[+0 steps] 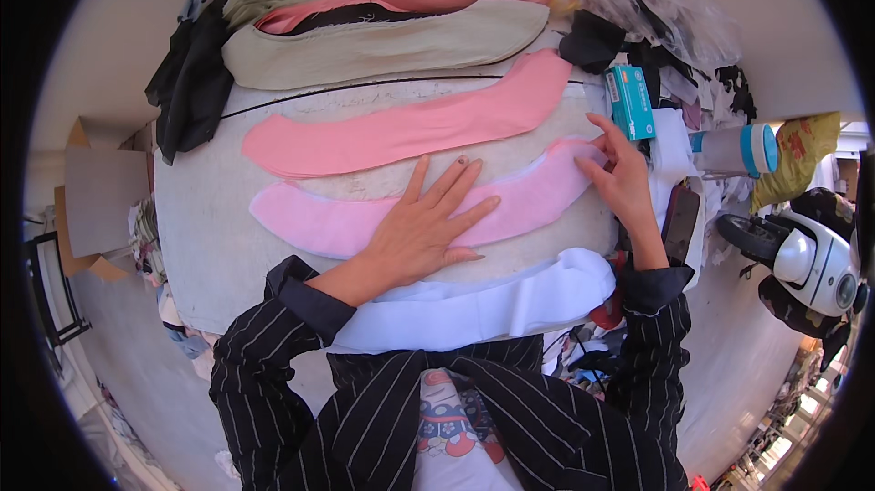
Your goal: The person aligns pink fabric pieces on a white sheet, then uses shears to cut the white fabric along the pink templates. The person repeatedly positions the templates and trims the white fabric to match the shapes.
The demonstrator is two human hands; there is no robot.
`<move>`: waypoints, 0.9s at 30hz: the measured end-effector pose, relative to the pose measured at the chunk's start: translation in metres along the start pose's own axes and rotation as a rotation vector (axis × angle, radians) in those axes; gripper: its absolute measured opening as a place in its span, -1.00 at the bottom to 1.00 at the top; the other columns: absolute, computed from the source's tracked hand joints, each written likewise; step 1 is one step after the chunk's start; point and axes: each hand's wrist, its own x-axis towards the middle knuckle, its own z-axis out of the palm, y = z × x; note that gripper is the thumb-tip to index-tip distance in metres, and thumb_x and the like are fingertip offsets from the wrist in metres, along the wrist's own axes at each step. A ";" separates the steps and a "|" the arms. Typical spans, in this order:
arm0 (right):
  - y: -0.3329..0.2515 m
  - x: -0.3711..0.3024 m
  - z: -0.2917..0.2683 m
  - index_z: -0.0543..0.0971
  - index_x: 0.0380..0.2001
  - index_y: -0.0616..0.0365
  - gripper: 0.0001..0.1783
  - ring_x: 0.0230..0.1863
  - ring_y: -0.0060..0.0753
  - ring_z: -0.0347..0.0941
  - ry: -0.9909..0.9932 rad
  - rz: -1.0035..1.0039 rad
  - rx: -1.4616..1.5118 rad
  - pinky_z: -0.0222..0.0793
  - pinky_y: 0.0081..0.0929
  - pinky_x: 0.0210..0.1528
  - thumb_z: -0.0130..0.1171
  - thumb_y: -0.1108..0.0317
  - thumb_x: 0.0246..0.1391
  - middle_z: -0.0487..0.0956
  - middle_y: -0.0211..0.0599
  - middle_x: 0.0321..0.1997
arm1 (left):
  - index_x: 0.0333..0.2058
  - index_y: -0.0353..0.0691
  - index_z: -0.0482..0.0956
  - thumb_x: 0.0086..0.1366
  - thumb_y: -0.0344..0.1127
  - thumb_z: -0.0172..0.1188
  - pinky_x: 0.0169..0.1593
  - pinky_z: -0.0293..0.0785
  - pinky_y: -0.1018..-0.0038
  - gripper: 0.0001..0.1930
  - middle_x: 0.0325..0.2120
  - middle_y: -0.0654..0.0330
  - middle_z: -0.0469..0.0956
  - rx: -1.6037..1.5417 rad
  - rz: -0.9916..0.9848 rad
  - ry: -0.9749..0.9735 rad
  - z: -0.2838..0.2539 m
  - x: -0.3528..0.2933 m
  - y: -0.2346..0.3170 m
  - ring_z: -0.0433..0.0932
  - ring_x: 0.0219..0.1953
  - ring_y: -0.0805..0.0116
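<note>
A pale pink curved fabric piece, with a thin white edge showing, lies across the middle of the table. My left hand rests flat on it with the fingers spread. At the piece's right end, my right hand has its thumb and fingers bent around the tip and seems to pinch it. Just beyond lies a salmon-pink stack of fabric pieces of similar curved shape. Nearest my body, white curved pieces lie along the table's front edge, partly under my left forearm.
Grey-green, pink and black cut fabric stacks fill the far side. Black cloth hangs over the far left corner. On the right are a teal box, a white roll with blue ends and crumpled clear plastic. A white scooter stands beyond.
</note>
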 end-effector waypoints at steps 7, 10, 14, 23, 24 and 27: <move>0.010 -0.001 0.005 0.45 0.16 0.02 -0.34 -0.49 -0.46 0.42 0.045 -0.025 0.014 0.38 -0.54 -0.37 0.34 0.48 -0.10 0.53 -0.35 -0.43 | 0.36 0.11 0.16 0.21 0.31 -0.04 0.42 -0.43 -0.12 -0.20 0.40 -0.04 -0.05 0.022 -0.012 0.024 -0.003 0.000 0.005 -0.10 0.45 0.02; 0.012 0.000 0.004 0.44 0.16 0.02 -0.33 -0.49 -0.47 0.41 0.041 -0.037 0.018 0.38 -0.54 -0.38 0.34 0.48 -0.10 0.52 -0.36 -0.44 | 0.37 0.09 0.14 0.19 0.33 -0.05 0.42 -0.41 -0.11 -0.17 0.41 0.01 -0.04 0.062 0.068 0.017 -0.015 0.007 0.009 -0.10 0.45 0.08; 0.012 0.000 0.003 0.44 0.16 0.03 -0.34 -0.51 -0.50 0.39 0.029 -0.011 0.032 0.36 -0.53 -0.39 0.34 0.47 -0.10 0.52 -0.37 -0.44 | 0.38 0.06 0.10 0.18 0.36 -0.09 0.43 -0.39 -0.10 -0.14 0.42 0.10 -0.06 0.075 0.182 -0.031 -0.004 0.016 0.009 -0.10 0.46 0.15; 0.012 0.002 0.004 0.43 0.16 0.09 -0.38 -0.52 -0.63 0.33 0.123 -0.027 0.012 0.30 -0.64 -0.42 0.33 0.49 -0.03 0.50 -0.44 -0.43 | 0.39 0.08 0.07 0.20 0.39 -0.18 0.43 -0.38 -0.08 -0.14 0.43 0.11 -0.08 0.086 0.203 -0.068 0.004 0.017 0.009 -0.12 0.46 0.17; 0.013 0.002 0.004 0.42 0.17 0.12 -0.39 -0.50 -0.68 0.32 0.128 -0.031 0.024 0.28 -0.69 -0.41 0.32 0.50 0.00 0.48 -0.47 -0.42 | 0.39 0.09 0.07 0.20 0.39 -0.18 0.43 -0.38 -0.08 -0.15 0.43 0.10 -0.08 0.084 0.203 -0.068 0.004 0.017 0.008 -0.11 0.46 0.17; 0.016 0.001 0.005 0.45 0.12 0.16 -0.47 -0.48 -0.73 0.32 0.203 -0.103 -0.004 0.24 -0.75 -0.42 0.30 0.52 0.04 0.48 -0.49 -0.40 | 0.38 0.10 0.08 0.20 0.39 -0.17 0.43 -0.37 -0.08 -0.16 0.43 0.09 -0.08 0.095 0.205 -0.068 0.004 0.019 0.009 -0.11 0.46 0.17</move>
